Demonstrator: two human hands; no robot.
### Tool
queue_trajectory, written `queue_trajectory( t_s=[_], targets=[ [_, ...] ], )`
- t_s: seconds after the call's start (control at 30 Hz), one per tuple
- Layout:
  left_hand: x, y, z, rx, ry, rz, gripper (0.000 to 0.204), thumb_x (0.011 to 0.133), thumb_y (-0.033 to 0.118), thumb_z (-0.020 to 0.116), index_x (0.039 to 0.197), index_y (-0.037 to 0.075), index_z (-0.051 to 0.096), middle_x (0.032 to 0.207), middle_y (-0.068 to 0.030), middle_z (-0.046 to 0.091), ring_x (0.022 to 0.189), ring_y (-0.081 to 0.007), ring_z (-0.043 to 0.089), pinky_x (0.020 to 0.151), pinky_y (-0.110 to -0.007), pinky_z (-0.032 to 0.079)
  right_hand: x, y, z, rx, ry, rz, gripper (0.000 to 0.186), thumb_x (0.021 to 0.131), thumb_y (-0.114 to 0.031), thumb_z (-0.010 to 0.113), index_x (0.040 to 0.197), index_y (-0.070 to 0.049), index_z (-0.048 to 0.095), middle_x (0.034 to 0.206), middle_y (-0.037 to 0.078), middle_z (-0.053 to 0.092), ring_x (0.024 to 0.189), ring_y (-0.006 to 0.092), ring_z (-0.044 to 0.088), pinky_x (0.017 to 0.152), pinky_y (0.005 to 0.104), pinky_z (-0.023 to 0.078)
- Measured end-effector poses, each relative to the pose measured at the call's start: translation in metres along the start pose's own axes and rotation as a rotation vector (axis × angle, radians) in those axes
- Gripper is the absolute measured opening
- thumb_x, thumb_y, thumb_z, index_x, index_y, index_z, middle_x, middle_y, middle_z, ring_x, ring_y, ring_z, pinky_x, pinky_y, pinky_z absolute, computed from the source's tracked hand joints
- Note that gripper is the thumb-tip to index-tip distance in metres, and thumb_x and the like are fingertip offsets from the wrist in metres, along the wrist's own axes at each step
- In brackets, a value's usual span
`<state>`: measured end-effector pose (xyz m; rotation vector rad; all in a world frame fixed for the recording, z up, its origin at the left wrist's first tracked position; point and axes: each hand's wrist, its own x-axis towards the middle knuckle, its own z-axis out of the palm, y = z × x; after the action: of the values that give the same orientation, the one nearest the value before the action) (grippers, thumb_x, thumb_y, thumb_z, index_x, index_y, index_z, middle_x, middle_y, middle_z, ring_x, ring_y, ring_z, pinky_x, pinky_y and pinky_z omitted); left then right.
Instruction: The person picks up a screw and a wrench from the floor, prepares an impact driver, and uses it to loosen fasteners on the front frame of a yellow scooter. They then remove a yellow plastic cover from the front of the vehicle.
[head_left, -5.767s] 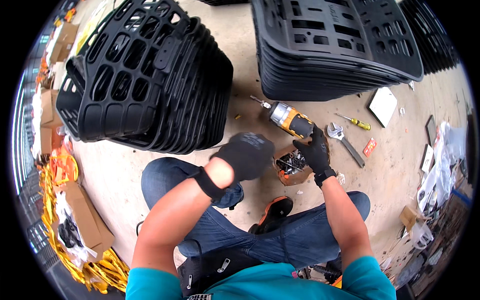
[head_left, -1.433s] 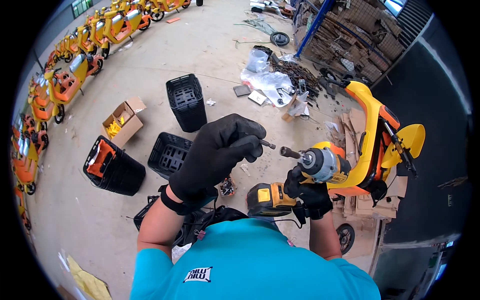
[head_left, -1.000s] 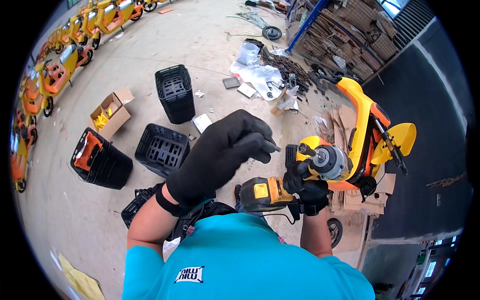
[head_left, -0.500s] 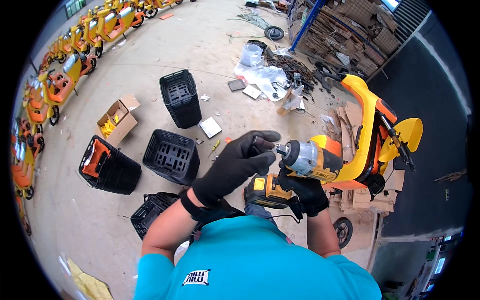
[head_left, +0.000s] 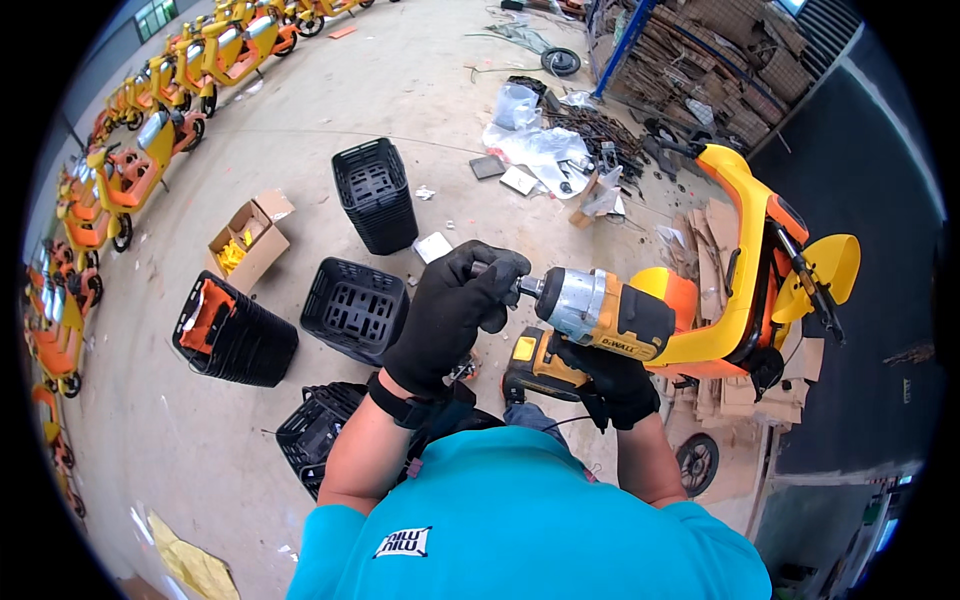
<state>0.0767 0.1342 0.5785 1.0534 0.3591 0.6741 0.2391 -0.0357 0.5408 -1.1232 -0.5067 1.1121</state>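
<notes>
In the head view, the left hand (head_left: 452, 318), in a black glove, is closed around a dark metal piece (head_left: 481, 268) at the nose of the power drill (head_left: 612, 312). The right hand (head_left: 614, 378), also gloved, is wrapped around the drill's grip. The drill is held up in front of the chest, nose pointing left. On the right stands a yellow scooter (head_left: 740, 300); on the left are a black basket (head_left: 355, 308) and, farther off, a cardboard box (head_left: 262, 252).
</notes>
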Motion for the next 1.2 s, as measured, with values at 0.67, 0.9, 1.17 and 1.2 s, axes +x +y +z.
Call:
queue_trajectory(
  t_s=[0.67, 0.9, 1.17, 1.2],
  targets=[
    [-0.030, 0.043, -0.038, 1.200, -0.608, 0.222, 0.021, 0.098, 0.028, 0.056, 0.095, 0.007, 0.058, 0.076, -0.0145, 0.059, 0.070, -0.0309, 0.060, 0.064, -0.042, 0.046, 0.016, 0.026, -0.066, -0.092, -0.334, 0.029, 0.050, 0.094, -0.023, 0.065, 0.137, -0.009, 0.044, 0.131, 0.009, 0.054, 0.121, 0.0241, 0.055, 0.104, 0.0415, 0.047],
    [-0.045, 0.048, -0.031, 1.420, -0.489, 0.217, 0.017, 0.083, 0.010, 0.065, 0.098, 0.007, 0.059, 0.081, -0.0110, 0.064, 0.073, -0.0276, 0.065, 0.066, -0.039, 0.052, 0.030, 0.025, -0.066, 0.245, -0.291, 0.243, 0.041, 0.097, -0.029, 0.059, 0.132, -0.011, 0.047, 0.128, 0.007, 0.055, 0.118, 0.0227, 0.056, 0.103, 0.0404, 0.046],
    [-0.056, 0.043, -0.044, 1.465, -0.487, 0.211, 0.024, 0.081, 0.013, 0.069, 0.101, 0.006, 0.057, 0.087, -0.0130, 0.065, 0.081, -0.0280, 0.067, 0.071, -0.039, 0.053, 0.029, 0.003, -0.022, 0.093, -0.364, 0.284, 0.048, 0.090, -0.021, 0.069, 0.132, -0.007, 0.050, 0.125, 0.007, 0.059, 0.114, 0.0217, 0.059, 0.099, 0.0352, 0.049],
    [-0.058, 0.046, -0.046, 1.439, -0.515, 0.184, 0.024, 0.081, 0.013, 0.069, 0.101, 0.006, 0.058, 0.086, -0.0128, 0.065, 0.081, -0.0280, 0.067, 0.071, -0.038, 0.053, 0.038, 0.003, -0.024, -0.151, -0.513, 0.125, 0.050, 0.089, -0.019, 0.070, 0.134, -0.007, 0.048, 0.126, 0.007, 0.058, 0.116, 0.0211, 0.058, 0.099, 0.0357, 0.049]
  ],
)
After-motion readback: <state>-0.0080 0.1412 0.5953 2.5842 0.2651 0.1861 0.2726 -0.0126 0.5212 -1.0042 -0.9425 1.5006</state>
